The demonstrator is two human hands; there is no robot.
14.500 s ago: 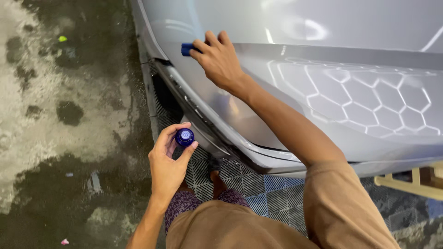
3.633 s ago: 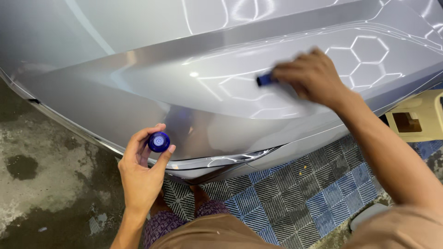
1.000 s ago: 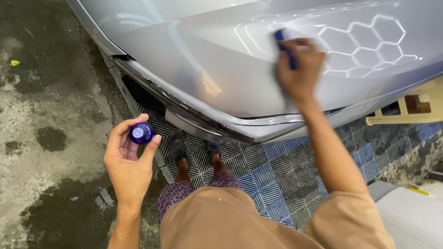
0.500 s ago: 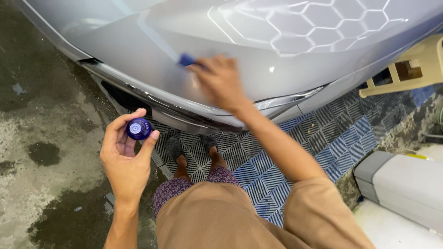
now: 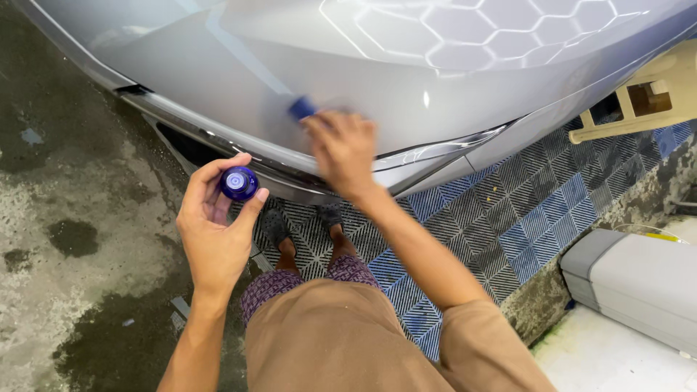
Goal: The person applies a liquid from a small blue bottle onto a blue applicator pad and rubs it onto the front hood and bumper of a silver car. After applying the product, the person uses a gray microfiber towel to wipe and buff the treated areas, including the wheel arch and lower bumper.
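Head camera view, looking straight down over a person standing at the front of a silver car. Their right hand (image 5: 343,151) is blurred, fingers closed on a small blue applicator pad (image 5: 302,108) pressed flat against the car's silver body panel (image 5: 406,94), near the panel's lower edge just above a narrow headlight strip (image 5: 450,141). Their left hand (image 5: 214,229) is held apart from the car, lower and to the left, with thumb and fingers wrapped around a small dark blue bottle (image 5: 239,183) seen from the top; the bottle is upright and touches only the hand. White hexagon-shaped light reflections (image 5: 501,29) shine on the glossy panel above the pad. Below the hands, the person's brown shorts (image 5: 341,341) fill the bottom centre, and their feet in dark sandals (image 5: 276,226) stand on blue and grey interlocking floor tiles (image 5: 523,210) under the car's front edge. Left of the tiles lies wet, stained concrete floor (image 5: 72,239). At the right edge sits a grey cushioned seat (image 5: 639,287), and a beige plastic stool (image 5: 646,94) shows near the upper right corner.
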